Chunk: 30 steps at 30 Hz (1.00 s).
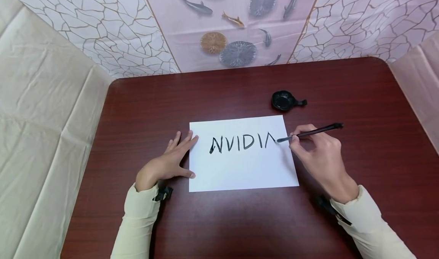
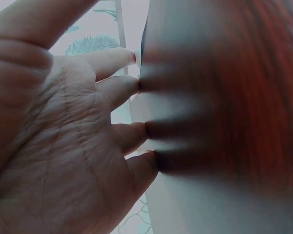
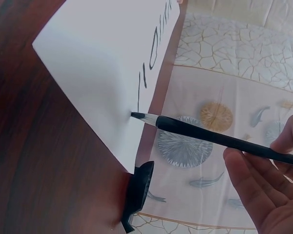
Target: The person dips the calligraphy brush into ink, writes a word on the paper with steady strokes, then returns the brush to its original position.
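Note:
A white sheet of paper (image 1: 241, 171) lies on the table with black brushed letters (image 1: 244, 141) that read NVIDI, followed by a peaked stroke pair. My right hand (image 1: 319, 154) pinches a black-handled writing brush (image 3: 195, 130) between thumb and fingers. Its dark, inked tip (image 3: 137, 115) is at the paper, by the lower right end of the last stroke. At the sheet's left edge, my left hand (image 1: 168, 163) rests with fingers spread, the thumb and index fingertips over the border. In the left wrist view, the fingertips (image 2: 149, 161) press on the tabletop side.
A small black dish (image 1: 283, 101) with a short handle stands just beyond the paper's upper right corner. The dark red wooden table (image 1: 219, 221) carries everything. Patterned cloth (image 1: 233, 26) hangs behind the far edge, and pale cloth (image 1: 44, 110) borders the left side.

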Each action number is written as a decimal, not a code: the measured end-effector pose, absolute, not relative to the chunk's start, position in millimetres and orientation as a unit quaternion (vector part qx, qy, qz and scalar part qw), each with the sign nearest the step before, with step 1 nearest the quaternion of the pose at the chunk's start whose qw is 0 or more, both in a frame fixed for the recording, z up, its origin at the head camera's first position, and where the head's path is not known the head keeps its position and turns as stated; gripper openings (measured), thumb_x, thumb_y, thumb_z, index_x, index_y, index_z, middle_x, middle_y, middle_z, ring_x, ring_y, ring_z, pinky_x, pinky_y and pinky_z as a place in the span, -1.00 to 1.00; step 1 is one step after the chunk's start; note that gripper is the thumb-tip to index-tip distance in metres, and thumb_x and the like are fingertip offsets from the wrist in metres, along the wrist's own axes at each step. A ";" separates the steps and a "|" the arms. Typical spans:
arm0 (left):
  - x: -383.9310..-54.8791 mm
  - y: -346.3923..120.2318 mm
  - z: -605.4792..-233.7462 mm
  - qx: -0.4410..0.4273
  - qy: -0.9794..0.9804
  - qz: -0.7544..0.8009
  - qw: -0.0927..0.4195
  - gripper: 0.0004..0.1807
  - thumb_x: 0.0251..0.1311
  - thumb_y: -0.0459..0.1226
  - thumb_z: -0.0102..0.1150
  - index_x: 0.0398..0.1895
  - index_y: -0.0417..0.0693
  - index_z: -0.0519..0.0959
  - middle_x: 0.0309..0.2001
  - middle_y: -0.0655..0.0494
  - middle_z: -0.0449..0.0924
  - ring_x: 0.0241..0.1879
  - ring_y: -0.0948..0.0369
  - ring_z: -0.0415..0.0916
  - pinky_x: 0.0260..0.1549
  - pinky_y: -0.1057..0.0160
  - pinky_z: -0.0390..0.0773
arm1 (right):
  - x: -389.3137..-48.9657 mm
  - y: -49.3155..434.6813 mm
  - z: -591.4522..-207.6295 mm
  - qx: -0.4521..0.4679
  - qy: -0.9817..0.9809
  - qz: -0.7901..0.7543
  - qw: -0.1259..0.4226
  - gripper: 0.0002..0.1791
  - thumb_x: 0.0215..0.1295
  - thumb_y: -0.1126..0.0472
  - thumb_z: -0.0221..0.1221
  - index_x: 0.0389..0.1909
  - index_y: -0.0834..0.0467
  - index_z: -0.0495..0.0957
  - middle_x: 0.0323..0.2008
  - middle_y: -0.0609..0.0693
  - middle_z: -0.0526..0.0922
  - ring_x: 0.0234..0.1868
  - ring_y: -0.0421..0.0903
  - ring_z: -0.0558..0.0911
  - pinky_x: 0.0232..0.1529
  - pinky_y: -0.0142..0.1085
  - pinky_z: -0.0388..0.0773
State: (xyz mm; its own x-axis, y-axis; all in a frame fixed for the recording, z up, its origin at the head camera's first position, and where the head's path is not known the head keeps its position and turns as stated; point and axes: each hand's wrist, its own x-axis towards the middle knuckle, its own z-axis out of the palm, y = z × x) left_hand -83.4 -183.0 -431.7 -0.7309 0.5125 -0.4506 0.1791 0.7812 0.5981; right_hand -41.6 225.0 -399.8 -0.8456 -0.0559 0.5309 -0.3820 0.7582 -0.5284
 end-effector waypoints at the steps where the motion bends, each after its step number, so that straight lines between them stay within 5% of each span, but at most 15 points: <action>1: -83.6 -183.0 -431.6 0.193 0.891 0.267 0.311 0.31 0.15 -0.17 0.60 0.77 0.09 -0.18 0.74 0.06 -0.48 0.66 -0.09 -0.74 0.57 -0.29 -0.48 | -40.4 225.4 -399.0 0.120 -0.905 0.323 0.249 -0.83 0.20 0.44 0.31 -0.20 0.20 0.69 -0.34 0.00 0.77 -0.37 -0.11 0.71 -0.14 -0.65 0.40; 12: -84.5 -183.0 -432.0 0.189 0.893 0.262 0.313 0.31 0.16 -0.17 0.60 0.77 0.11 -0.19 0.74 0.09 -0.50 0.66 -0.08 -0.74 0.57 -0.27 -0.48 | -31.4 228.0 -390.9 0.126 -0.915 0.296 0.243 -0.86 0.18 0.39 0.31 -0.23 0.19 0.68 -0.39 -0.02 0.74 -0.46 -0.19 0.62 -0.31 -0.55 0.44; 20: -83.7 -182.2 -431.9 0.192 0.892 0.266 0.311 0.31 0.15 -0.18 0.60 0.77 0.09 -0.18 0.74 0.07 -0.49 0.66 -0.09 -0.73 0.57 -0.28 -0.48 | -34.9 224.7 -388.7 0.114 -0.886 0.360 0.268 -0.88 0.24 0.39 0.29 -0.22 0.22 0.71 -0.34 -0.01 0.79 -0.21 -0.69 0.56 -0.05 -0.75 0.44; 30: -82.5 -182.1 -430.5 0.194 0.893 0.268 0.306 0.31 0.14 -0.20 0.61 0.76 0.07 -0.17 0.74 0.04 -0.47 0.66 -0.10 -0.72 0.57 -0.29 -0.47 | -45.1 223.3 -398.2 0.100 -0.871 0.405 0.260 -0.89 0.27 0.45 0.34 -0.21 0.31 0.69 -0.37 0.09 0.80 -0.25 -0.71 0.60 -0.18 -0.74 0.52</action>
